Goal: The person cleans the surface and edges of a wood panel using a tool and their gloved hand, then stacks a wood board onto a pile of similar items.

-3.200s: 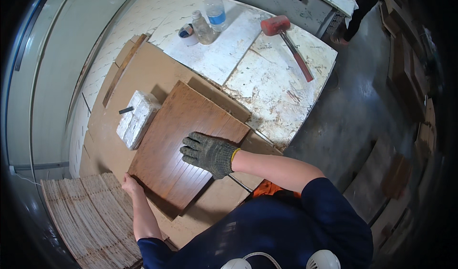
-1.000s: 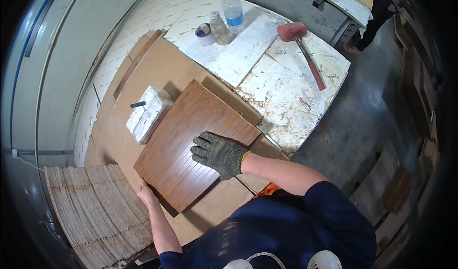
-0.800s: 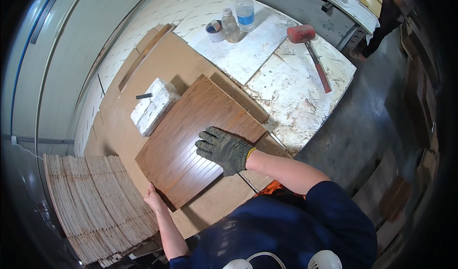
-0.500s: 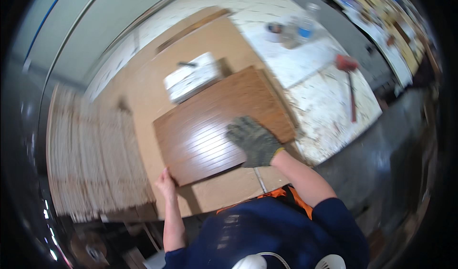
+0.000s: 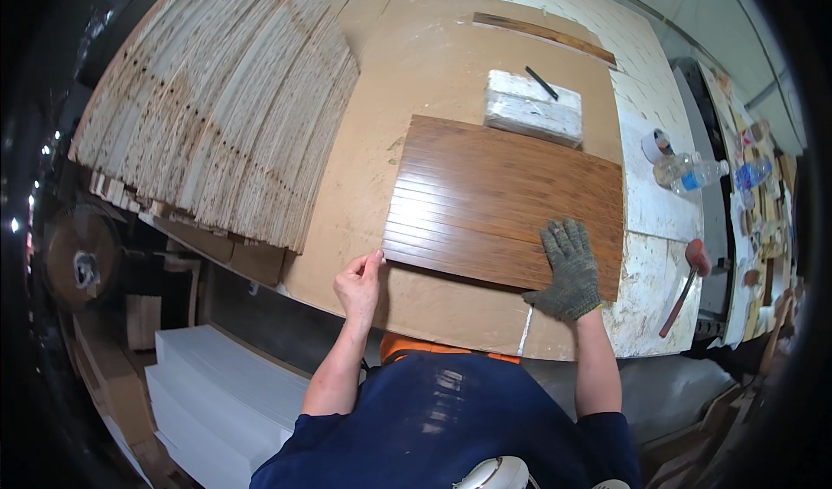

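A brown wooden panel (image 5: 511, 203) with fine parallel grooves lies flat on a cardboard-covered table. My right hand (image 5: 569, 272), in a dark grey-green knit glove, rests open over its near edge towards the right end, fingers stretched across the surface. Bare, my left hand (image 5: 357, 288) is at the near left corner of the panel, thumb and forefinger pinched together. Whether they grip the corner or some small thing is too fine to see. Beyond the panel's far edge sits a whitish wrapped block (image 5: 533, 107) with a thin black stick-like tool (image 5: 542, 83) on top.
Many boards stand in a tight stack (image 5: 217, 116) on the left. A narrow wood strip (image 5: 546, 38) lies at the back. On the right are a tape roll (image 5: 657, 145), plastic bottles (image 5: 700, 175) and a red-headed mallet (image 5: 696, 259). White sheets (image 5: 217, 376) are piled below the table.
My view has turned left, so the table sits further right in the picture. The gloved hand has shifted right along the panel's near edge; the left hand stays by the corner.
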A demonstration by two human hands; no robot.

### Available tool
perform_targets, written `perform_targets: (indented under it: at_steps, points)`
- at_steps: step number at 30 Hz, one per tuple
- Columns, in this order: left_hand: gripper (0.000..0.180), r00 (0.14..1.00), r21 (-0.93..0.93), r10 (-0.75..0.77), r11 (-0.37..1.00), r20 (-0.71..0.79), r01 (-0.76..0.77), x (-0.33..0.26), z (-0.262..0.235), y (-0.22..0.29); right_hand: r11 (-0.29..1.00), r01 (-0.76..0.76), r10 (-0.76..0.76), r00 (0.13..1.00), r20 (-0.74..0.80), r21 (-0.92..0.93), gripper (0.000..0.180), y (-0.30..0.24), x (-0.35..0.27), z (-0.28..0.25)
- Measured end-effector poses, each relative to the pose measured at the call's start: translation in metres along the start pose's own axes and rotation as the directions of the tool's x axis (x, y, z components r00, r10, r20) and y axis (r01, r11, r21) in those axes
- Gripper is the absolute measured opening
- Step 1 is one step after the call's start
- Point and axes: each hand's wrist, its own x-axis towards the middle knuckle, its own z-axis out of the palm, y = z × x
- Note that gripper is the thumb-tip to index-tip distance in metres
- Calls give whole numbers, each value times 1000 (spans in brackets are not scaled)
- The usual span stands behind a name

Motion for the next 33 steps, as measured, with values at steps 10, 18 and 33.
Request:
perform_targets:
  at_steps: [10,18,33]
  points:
    - [58,974,-431,64,901,217,37,29,13,-14,997,65,-69,993,-92,-47,111,-3,4,8]
    - [25,972,-257,9,965,236,54,32,23,2,989,54,-64,995,-70,-140,121,4,2,19]
    - [30,956,-373,13,922,294,102,28,21,-16,983,53,-66,995,-70,-178,121,7,-3,23]
